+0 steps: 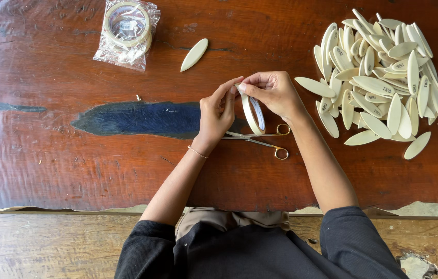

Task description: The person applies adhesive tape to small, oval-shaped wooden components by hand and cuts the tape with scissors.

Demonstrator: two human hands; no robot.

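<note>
A clear crinkled plastic bag (126, 35) lay at the far left of the worktop (48, 155), holding a cream roll with a small white label on its face; the bag's edges caught the light. Near it, apart from the rest, lay one pale leaf-shaped chip (194, 54); flat, smooth, pointed at both ends. At the far right a heap of chips (379, 77) of the same shape spread out loosely, many overlapping, some bearing small dark print too fine to make out.

The worktop was dark reddish wood, glossy and rippled, with a blue-black filled streak (141, 118) running across its middle and a rough live edge toward the person; below that edge ran a paler, worn plank (48, 243).

Over the middle of the worktop both hands met on a tape roll (253, 113), held on edge just above the wood; it was thin, cream on the rim, white inside. The right hand (273, 93) was closed on the roll's upper rim, thumb and fingers pinching it; the left hand (218, 111) was curled, its thumb and forefinger nipped together at the top of the roll, seemingly on the tape's end, though that end was too small to see. A thin bracelet (197, 152) circled the left wrist; black sleeves covered both forearms lower down.

Scissors (260, 139) with gold loops lay on the wood just beneath the hands, blades closed, pointing left.
</note>
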